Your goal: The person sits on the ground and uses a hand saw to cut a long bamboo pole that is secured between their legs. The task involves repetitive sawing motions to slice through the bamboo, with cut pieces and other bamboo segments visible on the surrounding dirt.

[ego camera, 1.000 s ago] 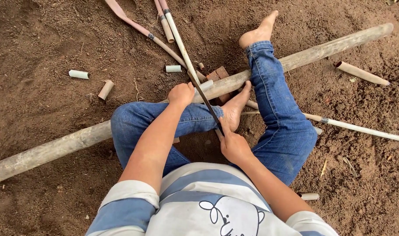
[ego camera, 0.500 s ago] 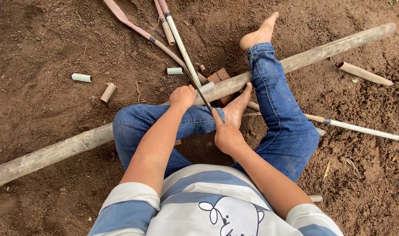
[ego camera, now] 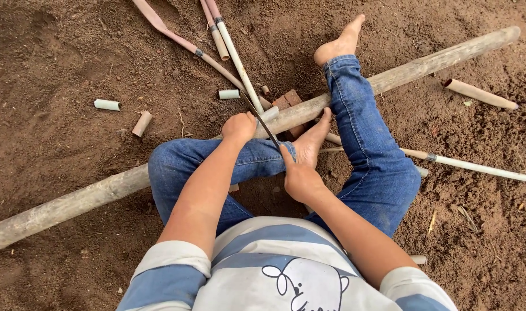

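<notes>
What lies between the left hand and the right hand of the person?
In the head view, the thin dark saw blade runs between the left hand and right hand, above the blue-jeaned leg.

Around the left hand (ego camera: 239,127) and right hand (ego camera: 300,179) room is tight. The long pole (ego camera: 90,196) runs from the lower left edge of the ground to the upper right, barring the way across. The bent legs (ego camera: 366,144) close in both sides, and one bare foot (ego camera: 312,141) sits just beside the right hand. Beyond the pole, thin canes (ego camera: 231,49) fan toward the top edge, with bricks (ego camera: 287,99) under the pole. Short cut pieces (ego camera: 107,105) lie scattered at the upper left. Bare soil opens along the left edge, the lower left corner and the lower right corner.
</notes>
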